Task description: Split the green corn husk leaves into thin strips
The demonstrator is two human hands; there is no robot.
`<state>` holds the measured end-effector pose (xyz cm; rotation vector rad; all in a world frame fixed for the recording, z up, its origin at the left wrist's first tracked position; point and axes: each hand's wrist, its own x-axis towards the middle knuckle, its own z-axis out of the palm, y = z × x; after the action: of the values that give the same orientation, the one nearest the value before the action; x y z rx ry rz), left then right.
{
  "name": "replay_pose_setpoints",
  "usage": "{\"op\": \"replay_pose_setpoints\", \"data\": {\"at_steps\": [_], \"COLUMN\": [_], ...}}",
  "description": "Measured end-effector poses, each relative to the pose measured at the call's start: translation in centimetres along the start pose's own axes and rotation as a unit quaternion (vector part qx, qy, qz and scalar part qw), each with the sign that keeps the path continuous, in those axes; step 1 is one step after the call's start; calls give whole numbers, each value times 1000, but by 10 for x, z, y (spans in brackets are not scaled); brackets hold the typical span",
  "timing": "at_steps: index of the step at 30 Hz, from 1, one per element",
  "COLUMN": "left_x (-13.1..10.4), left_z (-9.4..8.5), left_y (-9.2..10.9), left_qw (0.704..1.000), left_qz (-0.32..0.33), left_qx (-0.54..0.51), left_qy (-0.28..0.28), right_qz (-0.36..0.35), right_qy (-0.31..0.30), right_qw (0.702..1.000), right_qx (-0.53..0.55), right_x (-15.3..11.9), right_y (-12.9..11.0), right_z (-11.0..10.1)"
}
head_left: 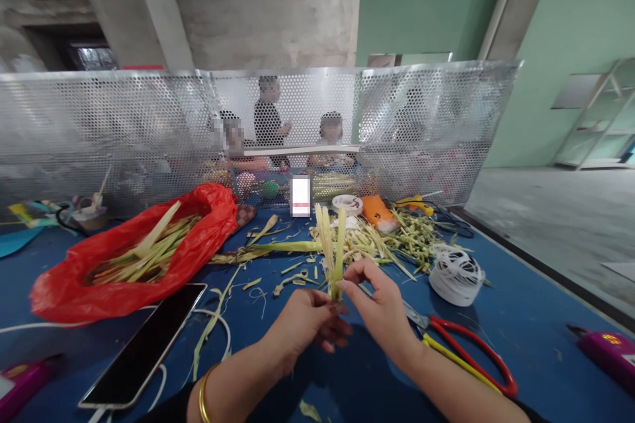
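Observation:
Several pale green and yellow leaf strips (327,244) stand upright in a small bundle over the blue table. My left hand (312,320) is closed around the bundle's lower end. At the bundle's right side, my right hand (372,297) pinches one of the green strips between thumb and fingertips. Red- and yellow-handled scissors (471,350) lie beside my right forearm, their blades partly hidden by it. A heap of leaf scraps (407,238) spreads behind my hands.
At left are a red plastic bag (213,218) of leaf strips and a phone (149,344) on a cable. A roll of white twine (456,274) and a purple tool (608,350) are at right. A perforated metal screen (421,119) stands behind, with people beyond.

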<state>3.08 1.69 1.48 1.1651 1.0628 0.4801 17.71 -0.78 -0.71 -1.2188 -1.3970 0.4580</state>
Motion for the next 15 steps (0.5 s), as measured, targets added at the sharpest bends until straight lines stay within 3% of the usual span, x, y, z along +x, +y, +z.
{"op": "replay_pose_setpoints", "data": {"at_steps": [15], "left_x": [1], "left_z": [1], "left_y": [-1], "left_qw": [1000], "left_qz": [-7], "left_qx": [20], "left_qy": [-8], "right_qz": [58], "right_qy": [-37], "right_qw": [996], "right_qx": [58], "right_x": [5], "right_y": [-5], "right_z": [1]}}
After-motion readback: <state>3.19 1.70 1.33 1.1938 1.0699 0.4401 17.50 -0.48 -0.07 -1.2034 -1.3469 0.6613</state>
